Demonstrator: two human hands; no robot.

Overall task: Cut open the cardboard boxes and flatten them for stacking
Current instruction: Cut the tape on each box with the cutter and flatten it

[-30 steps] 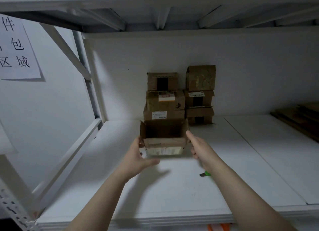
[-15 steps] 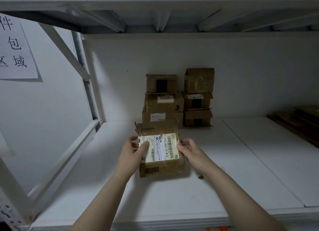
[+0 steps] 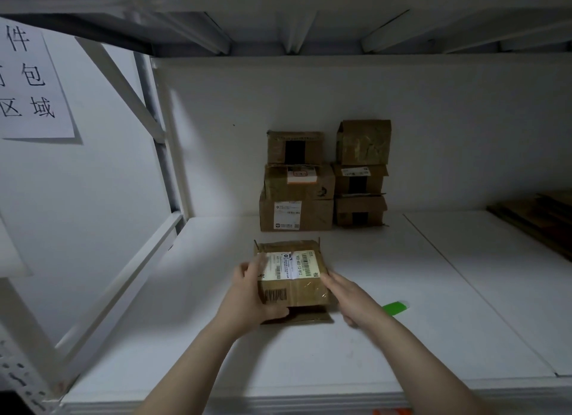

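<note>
Two hands of mine are on the cardboard box [image 3: 297, 287], which lies on the white shelf [image 3: 309, 359] in front of me with its white shipping label [image 3: 294, 266] facing up. My left hand [image 3: 247, 294] grasps the box's left side, with fingers curled over the top onto the label's edge and the thumb tucked at the near bottom edge. My right hand [image 3: 353, 300] is unclenched, its straight fingers laid against the box's right edge and holding nothing. A brown flap [image 3: 306, 317] pokes out from under the near side. Just beside my right hand lies a green object [image 3: 395, 307], too blurred to identify. Six stacked boxes [image 3: 297, 213] stand against the back wall in two columns. Flattened cardboard [image 3: 538, 216] lies far right, and a paper sign [image 3: 31, 83] hangs at left.
</note>
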